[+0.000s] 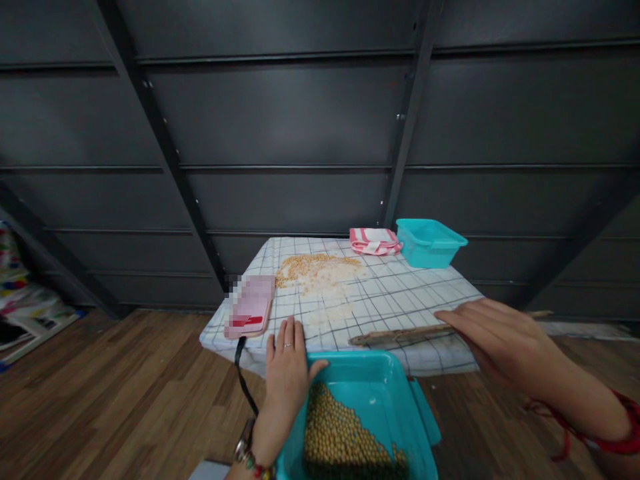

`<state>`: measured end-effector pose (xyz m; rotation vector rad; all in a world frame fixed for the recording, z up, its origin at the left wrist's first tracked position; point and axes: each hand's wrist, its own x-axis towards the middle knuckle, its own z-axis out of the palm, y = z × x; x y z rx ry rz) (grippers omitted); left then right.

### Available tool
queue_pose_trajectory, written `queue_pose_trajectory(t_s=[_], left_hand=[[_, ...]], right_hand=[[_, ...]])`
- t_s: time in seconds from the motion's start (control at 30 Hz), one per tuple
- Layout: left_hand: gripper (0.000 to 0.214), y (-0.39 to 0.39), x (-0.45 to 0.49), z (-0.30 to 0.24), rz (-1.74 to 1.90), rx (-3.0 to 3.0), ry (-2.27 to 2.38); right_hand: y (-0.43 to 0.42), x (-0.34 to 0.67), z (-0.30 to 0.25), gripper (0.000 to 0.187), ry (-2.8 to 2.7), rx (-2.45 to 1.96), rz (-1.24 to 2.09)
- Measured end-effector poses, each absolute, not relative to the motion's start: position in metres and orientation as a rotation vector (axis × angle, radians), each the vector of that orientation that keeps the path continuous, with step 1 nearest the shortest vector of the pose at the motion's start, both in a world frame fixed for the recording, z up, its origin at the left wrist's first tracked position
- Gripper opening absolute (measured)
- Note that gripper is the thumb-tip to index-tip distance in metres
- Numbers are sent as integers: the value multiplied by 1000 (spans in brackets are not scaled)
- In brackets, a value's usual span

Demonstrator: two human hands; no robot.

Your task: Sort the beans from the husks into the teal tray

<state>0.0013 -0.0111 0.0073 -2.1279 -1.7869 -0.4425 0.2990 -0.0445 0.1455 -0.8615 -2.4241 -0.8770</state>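
My left hand (287, 363) lies with fingers stretched out at the front edge of the cloth-covered table, its thumb across the near corner of a turquoise plastic tub (380, 373). Yellow soybeans (345, 433) are heaped along the left and bottom of that tub. My right hand (500, 333) is closed over a long, thin brown wooden stick (400, 337), which slants along the table's front right; its thumb is hidden. Farther back on the cloth, more soybeans (320, 263) are spread out, with pale crumbs or powder (325, 300) in front of them.
A white checked cloth (400, 293) covers the table. On it are a pink phone (253, 307) with a black strap (245, 380), a folded red-and-white towel (374, 241), and a second turquoise tub (430, 243). A dark panelled wall (280, 120) stands behind; wooden floor (165, 373) surrounds the table.
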Motion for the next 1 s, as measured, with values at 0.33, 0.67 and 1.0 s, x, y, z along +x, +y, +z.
queue_pose_trajectory(t_s=[0.33,0.67,1.0], left_hand=[[66,-11,-1,2,-465,-2125,-1767],[75,-11,-6,5,-423,-2124,-1785],[76,-11,-9,3,-459,-2113,-1773]], right_hand=[[-52,289,149,40,-2448,-766,-655],[-27,265,143,34,-2390,-696,-937],[-19,252,119,34,-2349,-689,-988]])
